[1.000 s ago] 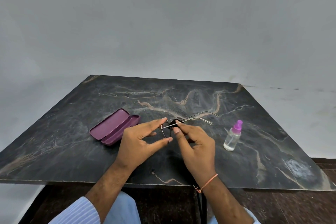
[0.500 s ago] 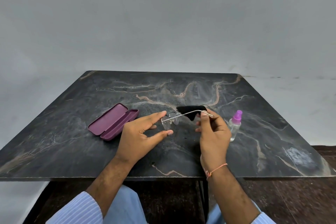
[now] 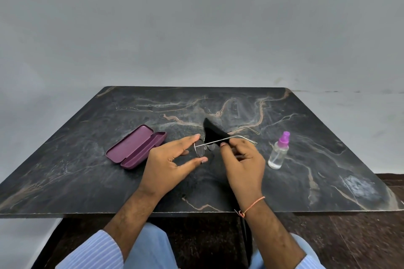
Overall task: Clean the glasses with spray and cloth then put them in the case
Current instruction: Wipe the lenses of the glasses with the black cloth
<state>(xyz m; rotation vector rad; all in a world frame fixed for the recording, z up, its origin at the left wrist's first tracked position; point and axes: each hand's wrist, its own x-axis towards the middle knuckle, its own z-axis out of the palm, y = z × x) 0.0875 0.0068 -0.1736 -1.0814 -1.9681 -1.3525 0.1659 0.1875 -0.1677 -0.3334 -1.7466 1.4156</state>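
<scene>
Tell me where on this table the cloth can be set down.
Bare marble lies behind the open case toward the far edge, along the near edge left of the left hand, and right of the spray bottle. The middle is crowded: both hands, glasses and cloth.

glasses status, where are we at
Left hand pinches glasses at the lens. Right hand pinches black cloth on the temple. Case open, unobstructed; spray bottle upright, clear.

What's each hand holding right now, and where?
Left hand pinches the glasses at the lens rim; right hand grips the black cloth by its lower end.
</scene>
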